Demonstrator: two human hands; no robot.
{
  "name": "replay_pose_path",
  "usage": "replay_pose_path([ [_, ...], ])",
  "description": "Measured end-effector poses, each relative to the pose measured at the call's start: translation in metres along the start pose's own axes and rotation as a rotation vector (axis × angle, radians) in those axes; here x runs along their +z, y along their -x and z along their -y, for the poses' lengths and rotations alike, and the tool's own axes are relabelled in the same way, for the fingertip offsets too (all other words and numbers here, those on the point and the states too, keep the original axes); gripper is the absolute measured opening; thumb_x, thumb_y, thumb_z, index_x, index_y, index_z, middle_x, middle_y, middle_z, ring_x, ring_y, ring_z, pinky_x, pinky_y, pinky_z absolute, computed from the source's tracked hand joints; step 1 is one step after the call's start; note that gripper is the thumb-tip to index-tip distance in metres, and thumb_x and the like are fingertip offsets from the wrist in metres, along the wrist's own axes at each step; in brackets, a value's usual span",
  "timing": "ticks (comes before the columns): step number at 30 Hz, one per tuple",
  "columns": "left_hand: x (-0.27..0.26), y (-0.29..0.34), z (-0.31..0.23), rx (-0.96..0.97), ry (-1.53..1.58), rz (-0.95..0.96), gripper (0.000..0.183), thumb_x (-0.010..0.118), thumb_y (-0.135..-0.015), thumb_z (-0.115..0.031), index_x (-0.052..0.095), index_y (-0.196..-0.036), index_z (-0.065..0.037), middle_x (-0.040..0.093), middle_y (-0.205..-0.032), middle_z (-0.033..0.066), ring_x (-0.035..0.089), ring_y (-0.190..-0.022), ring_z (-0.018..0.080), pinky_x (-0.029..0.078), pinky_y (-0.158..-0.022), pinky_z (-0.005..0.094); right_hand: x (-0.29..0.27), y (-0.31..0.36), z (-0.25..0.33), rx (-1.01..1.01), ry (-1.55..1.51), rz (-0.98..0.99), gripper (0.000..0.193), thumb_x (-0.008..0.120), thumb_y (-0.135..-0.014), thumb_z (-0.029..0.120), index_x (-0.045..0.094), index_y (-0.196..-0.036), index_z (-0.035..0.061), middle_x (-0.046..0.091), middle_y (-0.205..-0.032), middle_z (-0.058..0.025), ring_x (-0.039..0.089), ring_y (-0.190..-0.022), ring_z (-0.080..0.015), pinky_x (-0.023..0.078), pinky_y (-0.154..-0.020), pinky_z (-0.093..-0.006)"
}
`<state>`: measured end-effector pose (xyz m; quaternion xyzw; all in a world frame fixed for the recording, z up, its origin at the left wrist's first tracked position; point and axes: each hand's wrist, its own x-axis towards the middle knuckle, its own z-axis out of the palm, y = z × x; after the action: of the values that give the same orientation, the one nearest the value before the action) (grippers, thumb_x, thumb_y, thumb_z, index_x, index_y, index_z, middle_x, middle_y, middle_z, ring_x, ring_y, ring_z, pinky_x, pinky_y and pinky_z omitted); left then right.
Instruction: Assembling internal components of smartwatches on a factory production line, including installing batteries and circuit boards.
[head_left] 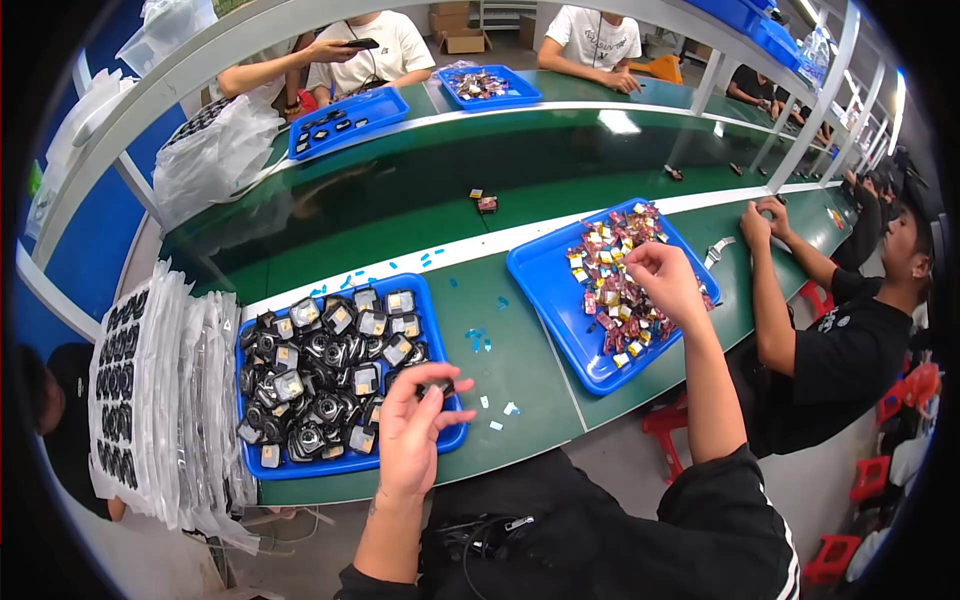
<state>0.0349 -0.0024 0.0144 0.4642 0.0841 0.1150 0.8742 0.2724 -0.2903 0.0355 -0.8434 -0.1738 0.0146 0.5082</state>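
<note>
My left hand [412,425] hovers over the near right corner of a blue tray [455,435], its fingers curled round something dark that they mostly hide. The tray holds a heap of black plastic housings [325,345], several with squarish clear or pale faces. My right hand [665,280] is above a second blue tray [560,330], thumb and fingertips pinched together; whatever is between them is too small to make out. Below it lies a pile of small reddish components [625,325] with yellow and white pieces.
Blue film scraps [478,338] and white bits [511,408] litter the green bench [500,370]. Stacked clear blister trays [170,400] stand at the left. A metal-strapped watch [718,250] lies right of the second tray. A co-worker [840,340] sits at my right; others sit across the line.
</note>
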Motion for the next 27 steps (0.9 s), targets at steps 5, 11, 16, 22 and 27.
replay_pose_path([
  [5, 0.006, 0.0, 0.007, 0.132, -0.303, 0.058, 0.014, 0.06, -0.092, -0.004, 0.067, -0.103, 0.002, 0.06, -0.115, 0.0122, 0.061, -0.102, 0.0185, 0.054, -0.083, 0.0316, 0.025, 0.024, 0.026, -0.085, -0.081, 0.036, 0.005, 0.065, -0.084, 0.003, 0.061, -0.087, 0.001, 0.06, -0.076, 0.0017, 0.052, -0.064, -0.0024, 0.043, -0.059, -0.0196],
  [11, 0.044, -0.022, 0.001, 0.271, -0.678, 0.194, 0.033, 0.077, -0.078, -0.011, 0.07, -0.11, -0.006, 0.057, -0.107, 0.0084, 0.057, -0.104, 0.0185, 0.049, -0.088, 0.0307, 0.052, 0.075, 0.083, -0.133, -0.265, 0.358, 0.009, 0.067, -0.084, -0.001, 0.059, -0.087, 0.0013, 0.058, -0.083, 0.0001, 0.053, -0.074, -0.0049, 0.044, -0.065, -0.0213],
  [16, 0.047, -0.017, 0.004, 0.383, -0.866, 0.191, 0.022, 0.077, -0.077, -0.019, 0.071, -0.095, -0.007, 0.06, -0.1, 0.012, 0.059, -0.098, 0.0284, 0.048, -0.082, 0.038, 0.08, 0.087, 0.096, -0.123, -0.488, 0.438, 0.011, 0.067, -0.086, 0.0, 0.056, -0.091, 0.0002, 0.059, -0.086, -0.0021, 0.055, -0.077, -0.0063, 0.047, -0.071, -0.0225],
  [22, 0.038, -0.012, 0.008, 0.428, -0.794, 0.106, 0.012, 0.073, -0.078, -0.003, 0.071, -0.089, 0.0, 0.065, -0.094, 0.01, 0.063, -0.089, 0.0204, 0.05, -0.08, 0.0316, 0.102, 0.095, 0.103, -0.252, -0.315, 0.289, 0.011, 0.066, -0.084, -0.004, 0.057, -0.089, -0.0006, 0.06, -0.084, -0.0045, 0.057, -0.072, -0.0084, 0.047, -0.062, -0.0219],
  [27, 0.032, -0.01, 0.014, 0.418, -0.661, 0.058, 0.013, 0.073, -0.078, -0.006, 0.07, -0.089, 0.0, 0.063, -0.093, 0.0096, 0.062, -0.086, 0.0221, 0.049, -0.077, 0.0321, 0.114, 0.107, 0.109, -0.603, 0.023, 0.071, 0.016, 0.068, -0.076, -0.01, 0.058, -0.085, -0.0011, 0.059, -0.081, -0.0103, 0.059, -0.066, -0.0171, 0.047, -0.057, -0.0255],
])
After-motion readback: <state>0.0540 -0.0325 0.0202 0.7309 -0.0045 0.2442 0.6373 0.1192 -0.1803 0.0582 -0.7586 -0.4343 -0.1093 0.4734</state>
